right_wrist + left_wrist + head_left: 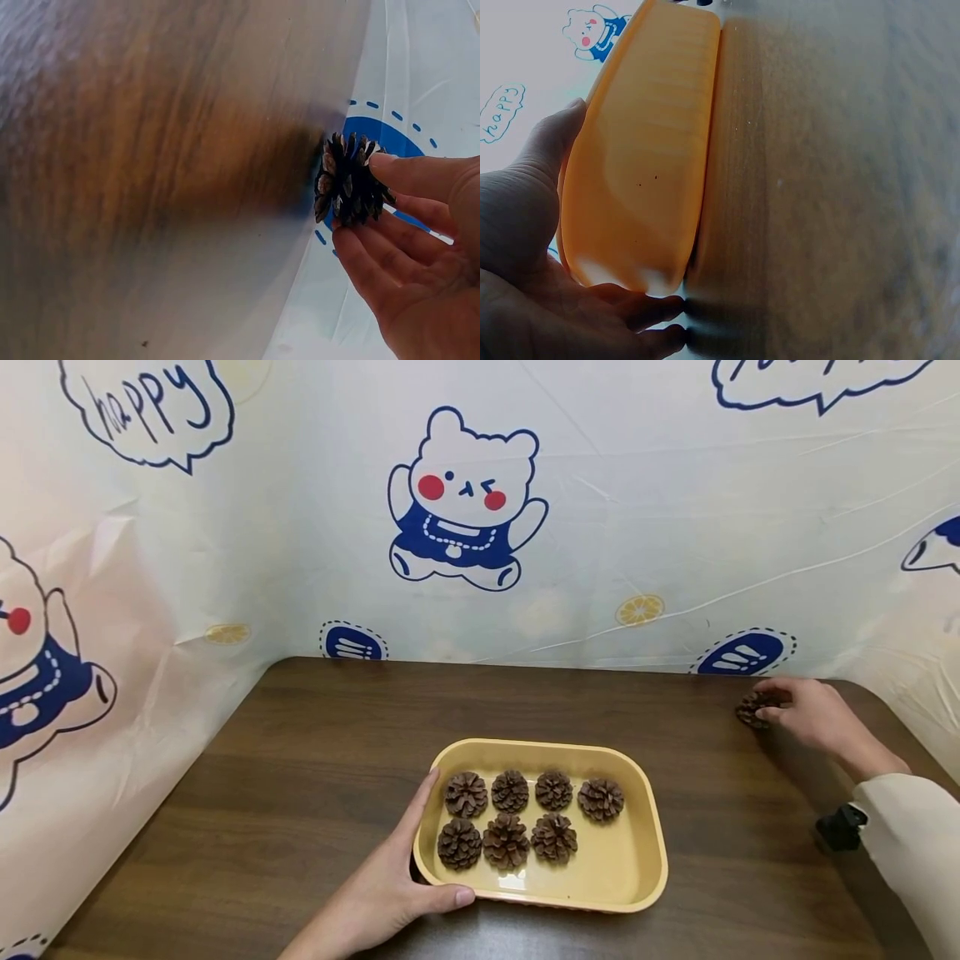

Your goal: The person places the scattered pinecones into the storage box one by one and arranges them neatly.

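Observation:
At the far right of the table, my right hand (816,718) pinches a brown pine cone (750,711) between thumb and fingers. The right wrist view shows the pine cone (346,186) between the thumb above and the fingertips below, close to the table surface. My left hand (381,883) grips the left end of a yellow rectangular tray (617,860), thumb along the near side and fingers around the left side. Several pine cones (506,841) lie inside the tray in two rows. In the left wrist view, the tray's outer wall (637,150) hides its contents.
The dark wooden table (352,718) ends against a pale printed cloth (637,510) with bear drawings at the back and sides. A small black device (842,828) sits at the right wrist, by the light sleeve (911,843).

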### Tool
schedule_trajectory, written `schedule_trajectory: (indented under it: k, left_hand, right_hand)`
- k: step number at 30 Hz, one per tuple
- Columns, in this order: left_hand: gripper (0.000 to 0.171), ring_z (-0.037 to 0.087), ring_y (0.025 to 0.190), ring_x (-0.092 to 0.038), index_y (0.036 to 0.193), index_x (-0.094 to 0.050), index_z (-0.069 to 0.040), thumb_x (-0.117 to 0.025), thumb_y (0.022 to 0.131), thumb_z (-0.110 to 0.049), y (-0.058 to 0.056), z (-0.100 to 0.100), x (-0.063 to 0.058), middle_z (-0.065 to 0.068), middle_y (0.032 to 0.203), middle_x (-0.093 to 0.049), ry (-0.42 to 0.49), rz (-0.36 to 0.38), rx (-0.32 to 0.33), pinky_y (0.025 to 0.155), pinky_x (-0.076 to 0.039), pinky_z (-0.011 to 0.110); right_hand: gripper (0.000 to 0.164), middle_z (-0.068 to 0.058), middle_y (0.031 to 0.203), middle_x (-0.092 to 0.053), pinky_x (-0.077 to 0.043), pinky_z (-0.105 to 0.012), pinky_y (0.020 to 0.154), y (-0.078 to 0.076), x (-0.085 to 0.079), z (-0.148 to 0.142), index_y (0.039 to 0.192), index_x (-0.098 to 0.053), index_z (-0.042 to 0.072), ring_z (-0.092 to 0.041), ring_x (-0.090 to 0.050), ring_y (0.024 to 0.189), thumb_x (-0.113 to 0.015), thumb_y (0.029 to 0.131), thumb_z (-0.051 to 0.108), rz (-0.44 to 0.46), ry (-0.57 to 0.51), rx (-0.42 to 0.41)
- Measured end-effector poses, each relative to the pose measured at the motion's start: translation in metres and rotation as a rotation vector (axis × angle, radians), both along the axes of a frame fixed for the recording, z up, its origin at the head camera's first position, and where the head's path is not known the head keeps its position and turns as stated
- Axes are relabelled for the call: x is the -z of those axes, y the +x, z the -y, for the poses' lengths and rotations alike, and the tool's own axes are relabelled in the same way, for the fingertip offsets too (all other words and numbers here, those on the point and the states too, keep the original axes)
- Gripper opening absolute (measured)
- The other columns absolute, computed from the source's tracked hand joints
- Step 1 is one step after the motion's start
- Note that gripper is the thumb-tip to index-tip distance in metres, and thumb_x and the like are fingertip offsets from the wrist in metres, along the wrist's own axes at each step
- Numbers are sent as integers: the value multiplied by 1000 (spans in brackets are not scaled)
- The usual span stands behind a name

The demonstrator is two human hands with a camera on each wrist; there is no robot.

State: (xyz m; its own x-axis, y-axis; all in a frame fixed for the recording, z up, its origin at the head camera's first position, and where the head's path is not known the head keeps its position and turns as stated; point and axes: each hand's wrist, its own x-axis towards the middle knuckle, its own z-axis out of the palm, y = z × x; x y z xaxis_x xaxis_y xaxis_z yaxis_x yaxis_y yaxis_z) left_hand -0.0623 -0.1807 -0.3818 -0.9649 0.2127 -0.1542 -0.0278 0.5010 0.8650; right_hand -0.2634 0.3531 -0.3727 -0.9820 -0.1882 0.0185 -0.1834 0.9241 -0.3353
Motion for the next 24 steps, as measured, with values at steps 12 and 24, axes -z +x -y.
schedule_trajectory:
  k: [12, 24]
  left_hand:
    - [134, 40, 153, -32, 168, -3, -41, -96, 72, -44, 0, 0, 0, 16, 173, -24, -2, -8, 7, 121, -25, 67]
    - [134, 38, 152, -33, 169, -2, -40, -95, 73, -44, -1, 0, 0, 15, 174, -24, 1, -7, 15, 122, -25, 65]
  right_hand:
    - [37, -44, 126, -61, -49, -69, 89, 9, -6, 14, 128, -64, -13, -58, -63, 106, -70, 97, 8, -89, -42, -18]
    - [39, -40, 120, -66, -57, -62, 80, 29, -13, 34, 126, -65, -12, -53, -69, 100, -76, 94, 6, -150, -100, -42]
